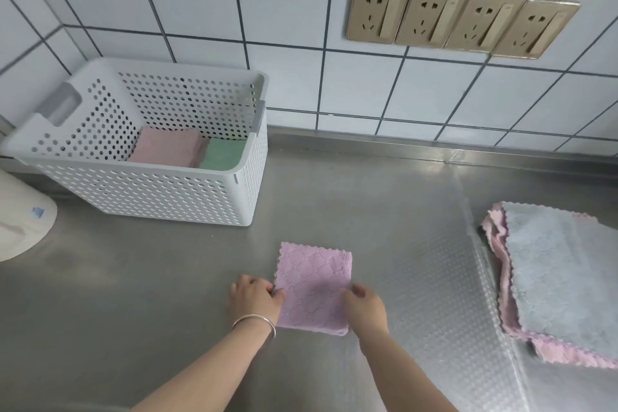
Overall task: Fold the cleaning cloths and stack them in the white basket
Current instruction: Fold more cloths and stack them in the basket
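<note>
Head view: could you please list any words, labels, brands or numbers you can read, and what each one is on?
No text is readable.
Small blue mark on the white container at the left edge: too blurred to read.
Markings on the gold wall sockets: too small to read.

Both hands are on the folded pink cloth [314, 288], flat near the counter's [133, 294] front edge: the left hand [254, 298] pinches its left side, the right hand [363, 306] grips its right. At the back-left corner sits the white basket [160, 191], a pink cloth [165, 147] and green cloth [222, 154] folded inside. A pile of unfolded cloths [561, 278] lies at the right edge.
</note>
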Demonstrator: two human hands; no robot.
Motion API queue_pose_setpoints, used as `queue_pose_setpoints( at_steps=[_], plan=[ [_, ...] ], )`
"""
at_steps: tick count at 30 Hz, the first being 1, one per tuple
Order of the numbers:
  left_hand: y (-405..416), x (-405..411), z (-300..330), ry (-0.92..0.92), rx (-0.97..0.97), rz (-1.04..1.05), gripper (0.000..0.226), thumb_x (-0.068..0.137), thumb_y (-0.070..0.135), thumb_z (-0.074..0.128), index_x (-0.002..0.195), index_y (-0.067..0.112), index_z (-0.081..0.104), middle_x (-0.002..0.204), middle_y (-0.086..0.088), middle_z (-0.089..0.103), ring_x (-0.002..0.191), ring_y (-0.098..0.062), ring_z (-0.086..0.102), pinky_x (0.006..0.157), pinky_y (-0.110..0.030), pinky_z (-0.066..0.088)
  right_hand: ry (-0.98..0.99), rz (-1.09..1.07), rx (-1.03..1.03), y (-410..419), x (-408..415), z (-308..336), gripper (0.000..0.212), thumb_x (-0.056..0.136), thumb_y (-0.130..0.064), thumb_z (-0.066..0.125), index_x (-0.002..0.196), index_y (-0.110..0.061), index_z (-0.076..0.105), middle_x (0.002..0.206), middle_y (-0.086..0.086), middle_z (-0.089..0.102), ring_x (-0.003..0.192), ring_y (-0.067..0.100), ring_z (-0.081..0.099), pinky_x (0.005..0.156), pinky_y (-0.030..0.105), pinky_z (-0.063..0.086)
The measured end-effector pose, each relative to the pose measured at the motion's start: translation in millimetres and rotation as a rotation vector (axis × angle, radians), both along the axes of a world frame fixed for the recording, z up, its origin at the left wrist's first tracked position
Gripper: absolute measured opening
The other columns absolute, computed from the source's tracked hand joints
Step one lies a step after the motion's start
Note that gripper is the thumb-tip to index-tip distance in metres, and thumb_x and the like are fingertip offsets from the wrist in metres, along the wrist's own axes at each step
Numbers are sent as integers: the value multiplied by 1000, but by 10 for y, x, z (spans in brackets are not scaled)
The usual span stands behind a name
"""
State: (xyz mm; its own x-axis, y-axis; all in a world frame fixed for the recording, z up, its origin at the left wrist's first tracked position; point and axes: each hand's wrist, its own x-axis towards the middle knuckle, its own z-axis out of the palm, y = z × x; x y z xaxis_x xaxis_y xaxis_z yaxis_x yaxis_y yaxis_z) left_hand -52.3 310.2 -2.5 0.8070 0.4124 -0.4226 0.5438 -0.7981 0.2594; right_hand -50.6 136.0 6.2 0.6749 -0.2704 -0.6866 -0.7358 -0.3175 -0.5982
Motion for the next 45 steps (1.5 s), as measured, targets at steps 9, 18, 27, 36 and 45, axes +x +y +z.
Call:
queue_pose_setpoints(
  at_steps=[9, 18, 27, 36, 45],
  plan=[
    [-168, -39, 442, 139, -1120, 819, 19, 77, 24, 71, 76, 12, 57, 66, -4, 51, 52, -15, 44, 39, -16, 36, -161, 70, 75, -110, -30, 101, 22, 95, -24, 46, 77, -12, 44, 70, 0, 45, 63, 15, 42, 52, 25, 30],
    [-216, -27, 1235, -403, -560, -8, 37, 94, 43, 41, 64, 21, 39, 57, 5, 39, 56, -16, 39, 54, -25, 28, -429, -238, 459, 64, -81, 908, 24, 94, -37, 49, 93, -21, 66, 91, -10, 68, 87, 7, 62, 69, 25, 45],
    [843, 519, 2359, -1315, -181, -360, 39, 96, 48, 25, 96, 16, 46, 58, 16, 39, 45, -6, 41, 42, -16, 29, -1071, -153, 273, 1168, 525, 2132, 24, 93, -35, 35, 89, -23, 55, 82, -14, 57, 70, -19, 51, 61, -2, 36],
    [2162, 1614, 2228, -1143, -128, -246, 14, 98, 24, 38, 84, 22, 39, 52, 9, 37, 44, -10, 38, 40, -20, 24, -1005, 87, -20, 2339, 1760, 2070, 25, 99, -24, 38, 84, -5, 44, 72, 3, 52, 65, 9, 47, 59, 23, 36],
    [2737, 2572, 1271, -157, -82, -358, 38, 84, 26, 57, 49, 16, 47, 53, 2, 48, 65, -21, 53, 72, -32, 43, -343, 538, -556, 2578, 2554, 1363, 28, 93, -3, 39, 114, -1, 57, 115, 14, 60, 108, 30, 58, 75, 30, 44]
  ],
)
